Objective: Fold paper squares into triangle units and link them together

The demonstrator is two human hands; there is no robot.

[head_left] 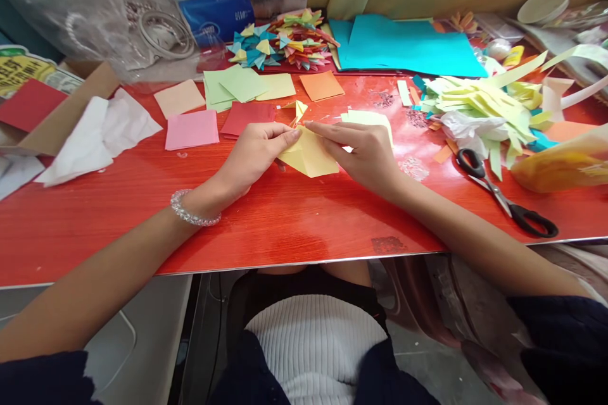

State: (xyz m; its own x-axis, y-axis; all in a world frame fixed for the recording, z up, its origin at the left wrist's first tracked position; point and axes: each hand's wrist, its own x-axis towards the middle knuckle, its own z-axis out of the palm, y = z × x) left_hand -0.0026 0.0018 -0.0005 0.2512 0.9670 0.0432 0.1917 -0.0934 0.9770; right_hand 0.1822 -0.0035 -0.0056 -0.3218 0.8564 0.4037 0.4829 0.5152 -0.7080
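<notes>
Right of and nearer than the red stack (244, 115), the left hand (256, 155) pinches the yellow paper (310, 155), the right hand (368, 149) touching it, grip unclear, apparently mid-fold, the next move likely needing a firm crease.

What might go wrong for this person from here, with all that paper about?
The folded pale yellow paper sheet is pinched by the left hand and touched by the right hand, so uneven pressure might crease it crookedly.
The black-handled metal scissors lie near the front edge of the glossy red table, so the right forearm could knock them off.
The dark red square papers, close by the left hand, might get nudged.
</notes>
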